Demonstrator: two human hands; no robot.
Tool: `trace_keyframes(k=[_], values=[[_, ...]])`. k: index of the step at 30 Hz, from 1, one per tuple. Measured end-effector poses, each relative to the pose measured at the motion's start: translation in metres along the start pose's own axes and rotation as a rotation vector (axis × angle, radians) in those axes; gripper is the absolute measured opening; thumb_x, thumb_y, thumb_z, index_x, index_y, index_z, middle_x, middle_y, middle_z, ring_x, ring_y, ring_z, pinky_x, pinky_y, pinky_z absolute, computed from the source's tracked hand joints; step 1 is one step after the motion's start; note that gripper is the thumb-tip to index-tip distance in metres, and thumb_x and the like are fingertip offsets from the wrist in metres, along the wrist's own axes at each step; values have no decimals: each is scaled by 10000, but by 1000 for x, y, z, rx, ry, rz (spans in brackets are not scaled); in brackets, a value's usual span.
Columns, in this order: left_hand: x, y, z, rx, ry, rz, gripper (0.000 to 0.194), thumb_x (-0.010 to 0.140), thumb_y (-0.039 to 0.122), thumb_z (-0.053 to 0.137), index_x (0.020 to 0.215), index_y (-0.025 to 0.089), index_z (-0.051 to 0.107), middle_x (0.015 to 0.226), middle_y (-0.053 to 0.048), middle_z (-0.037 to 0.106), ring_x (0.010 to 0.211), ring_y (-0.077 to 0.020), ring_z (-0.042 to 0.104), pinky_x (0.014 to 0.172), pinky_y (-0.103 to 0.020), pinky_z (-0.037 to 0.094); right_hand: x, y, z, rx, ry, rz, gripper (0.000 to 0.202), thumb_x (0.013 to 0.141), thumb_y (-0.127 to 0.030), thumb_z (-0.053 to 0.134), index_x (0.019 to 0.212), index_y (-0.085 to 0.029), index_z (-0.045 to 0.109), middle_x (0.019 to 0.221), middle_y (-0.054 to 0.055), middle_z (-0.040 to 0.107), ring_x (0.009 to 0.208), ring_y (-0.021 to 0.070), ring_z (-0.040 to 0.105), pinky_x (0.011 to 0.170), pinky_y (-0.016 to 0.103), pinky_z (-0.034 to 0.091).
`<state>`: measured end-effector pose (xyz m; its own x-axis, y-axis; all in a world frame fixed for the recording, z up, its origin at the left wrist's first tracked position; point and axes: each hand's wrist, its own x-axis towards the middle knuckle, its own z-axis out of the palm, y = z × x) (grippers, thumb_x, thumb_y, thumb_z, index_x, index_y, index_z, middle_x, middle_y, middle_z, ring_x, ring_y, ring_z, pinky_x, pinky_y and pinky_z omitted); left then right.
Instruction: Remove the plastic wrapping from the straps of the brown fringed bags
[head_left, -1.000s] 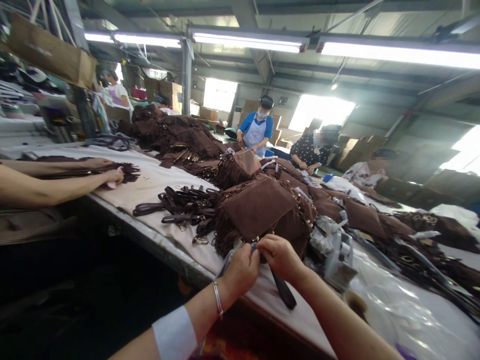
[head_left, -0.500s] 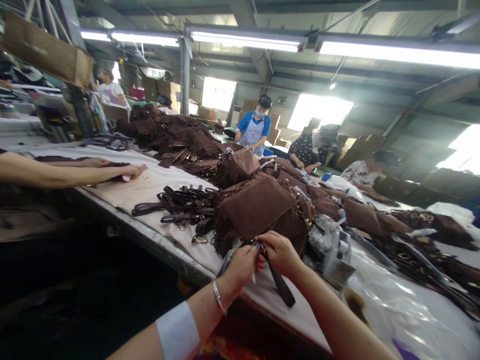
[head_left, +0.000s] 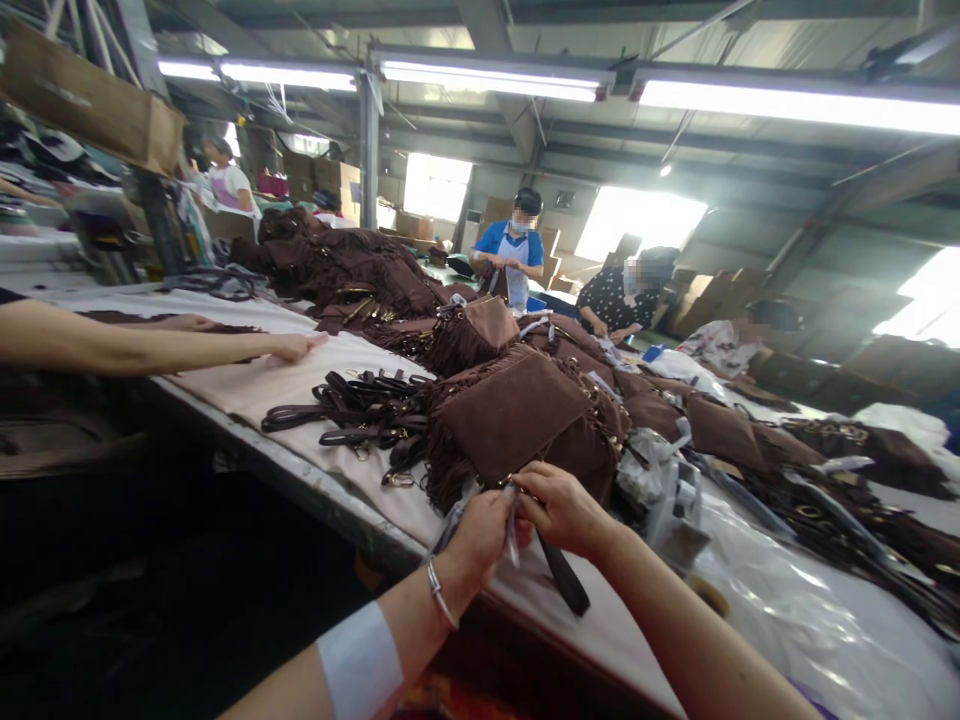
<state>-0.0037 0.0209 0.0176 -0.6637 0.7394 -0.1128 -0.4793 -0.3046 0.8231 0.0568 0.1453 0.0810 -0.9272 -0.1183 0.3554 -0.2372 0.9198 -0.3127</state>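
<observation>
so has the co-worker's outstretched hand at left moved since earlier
Yes, the outstretched hand has moved rightward in the picture, closer to the dark straps.

The bag (head_left: 514, 410) looks matt, suede-like, the sheeting (head_left: 810, 605) glossy plastic.

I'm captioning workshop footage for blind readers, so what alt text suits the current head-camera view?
A person's right hand grips a dark strap close against the left hand, before a brown fringed bag. Loose straps lie left of the bag on a pale-covered table, piled brown bags spread behind, and a co-worker's arm extends from the left.
</observation>
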Motion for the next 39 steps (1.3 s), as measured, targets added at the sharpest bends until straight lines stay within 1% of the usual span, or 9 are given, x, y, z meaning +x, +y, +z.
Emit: trace_keyframes(k=[4,8,15,18,24,28,31,35,39], values=[[-4,1,-3,93,-2,3,297,820,437,585,690,176,641,593,-15,597,504,-126,520,503,-242,435,-1,10,3,104,17,7,194,912,-185,525,978,-178,707,878,70,658,823,170,623,767,280,500],[-3,-5,-8,255,93,47,272,826,431,566,745,187,655,689,-33,651,558,-153,579,524,-269,487,0,17,9,150,32,-11,203,919,-169,513,942,-183,715,857,65,660,793,159,624,727,262,494],[-7,-6,-16,715,181,295,284,879,379,506,759,192,684,697,-35,685,645,-167,622,586,-257,441,-1,10,10,159,20,-30,209,931,-198,511,993,-193,711,903,72,668,830,167,626,763,279,498],[-8,-5,-17,801,211,384,257,883,340,521,756,205,699,731,-35,697,673,-163,603,623,-262,399,-5,9,13,171,33,26,186,916,-211,544,988,-199,715,914,68,672,838,169,629,779,283,498],[-10,-9,-14,685,268,423,117,816,315,645,746,238,698,749,-44,674,686,-178,551,656,-267,364,-6,7,19,157,113,121,177,876,-201,574,981,-202,716,899,60,688,837,179,634,782,293,493],[-18,-7,-12,552,254,389,71,797,299,664,801,253,717,797,-65,678,747,-213,563,717,-280,403,-13,5,26,147,198,324,186,874,-295,568,915,-197,720,860,64,713,806,200,643,758,313,496],[-26,0,-9,485,203,374,144,833,299,609,893,251,732,871,-79,702,822,-234,590,787,-298,427,-27,3,40,314,207,509,276,885,-403,537,908,-188,708,838,70,721,773,210,653,703,310,507],[-29,8,-3,398,103,351,196,853,303,565,919,231,735,919,-63,712,880,-229,603,845,-299,441,-46,-4,60,597,169,652,356,836,-504,585,825,-162,680,682,51,681,636,186,625,586,284,480],[-19,2,-2,323,133,237,210,856,339,541,813,206,698,830,-60,693,787,-210,605,740,-295,465,-50,-10,65,948,294,839,481,737,-615,658,800,-137,657,647,48,654,545,154,601,478,242,412]])
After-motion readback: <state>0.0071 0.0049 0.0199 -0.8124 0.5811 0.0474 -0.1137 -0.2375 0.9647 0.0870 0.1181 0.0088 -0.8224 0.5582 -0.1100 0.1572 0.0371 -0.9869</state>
